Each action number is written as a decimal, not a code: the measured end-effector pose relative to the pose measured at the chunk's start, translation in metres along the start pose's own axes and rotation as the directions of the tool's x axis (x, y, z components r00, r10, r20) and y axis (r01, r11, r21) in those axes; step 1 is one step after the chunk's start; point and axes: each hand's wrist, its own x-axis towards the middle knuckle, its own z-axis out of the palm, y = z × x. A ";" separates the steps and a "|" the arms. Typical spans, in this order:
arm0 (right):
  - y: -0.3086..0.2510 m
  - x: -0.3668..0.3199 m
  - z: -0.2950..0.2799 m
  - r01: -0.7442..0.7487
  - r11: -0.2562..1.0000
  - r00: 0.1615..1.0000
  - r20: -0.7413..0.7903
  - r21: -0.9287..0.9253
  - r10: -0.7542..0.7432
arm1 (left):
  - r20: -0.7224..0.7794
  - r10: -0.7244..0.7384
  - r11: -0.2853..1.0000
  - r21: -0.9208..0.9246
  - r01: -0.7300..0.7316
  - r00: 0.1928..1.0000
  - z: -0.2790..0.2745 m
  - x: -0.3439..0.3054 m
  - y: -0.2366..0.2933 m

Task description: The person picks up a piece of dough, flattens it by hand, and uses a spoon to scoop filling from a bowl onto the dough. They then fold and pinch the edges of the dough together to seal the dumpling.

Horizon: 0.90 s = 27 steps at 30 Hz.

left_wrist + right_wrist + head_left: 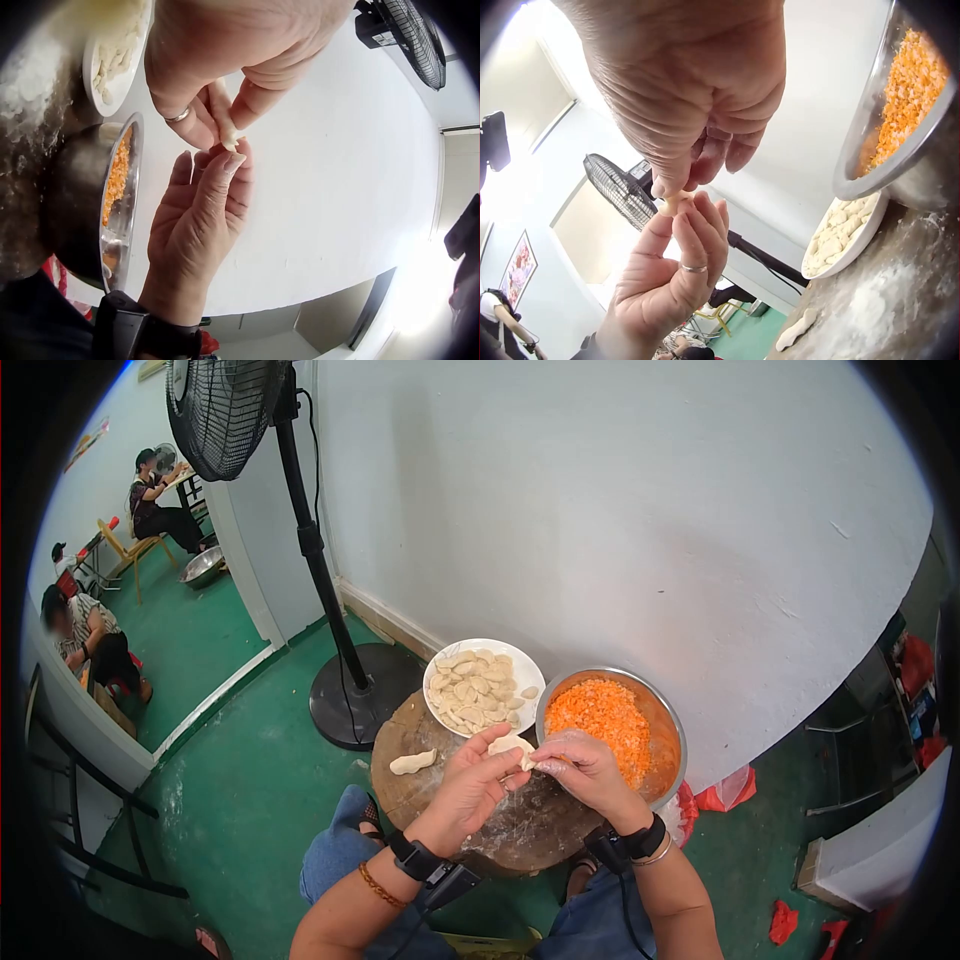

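Note:
A pale dumpling [509, 748] is held between both hands above a round wooden block [403, 732]. My left hand [466, 788] grips its body between thumb and fingers; in the left wrist view the dough [222, 116] shows between them. The thumb and fingers of my right hand [588, 772] pinch the dumpling's end, their tips close to the left fingertips. One finished dumpling [413, 762] lies on the block to the left. Behind the hands stand a white plate of dumplings [478, 686] and a metal bowl [678, 732] with orange and white filling [600, 722].
A black standing fan [318, 560] rises behind the block at the left, its round base [362, 700] near the plate. White flour [870, 307] dusts the block. Red plastic bags [728, 790] lie right of the bowl. Through an opening at the left, several people sit.

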 end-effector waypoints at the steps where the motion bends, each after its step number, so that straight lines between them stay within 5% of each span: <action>1: 0.001 0.000 0.000 0.013 1.000 1.000 0.004 -0.006 -0.013 | 0.002 -0.004 1.000 0.008 0.004 1.000 0.001 -0.001 0.000; 11: -0.001 -0.001 0.003 -0.026 1.000 1.000 -0.017 0.005 0.026 | 0.011 0.025 0.999 0.043 -0.026 1.000 -0.004 0.002 -0.004; 20: 0.002 -0.005 0.011 -0.234 0.916 0.965 -0.038 0.325 0.260 | 0.008 0.060 0.997 0.057 -0.060 0.998 0.000 0.002 -0.004; 27: 0.010 -0.005 0.016 -0.173 0.945 0.973 -0.102 0.279 0.208 | -0.018 0.065 0.997 -0.045 -0.065 0.998 -0.001 0.005 -0.006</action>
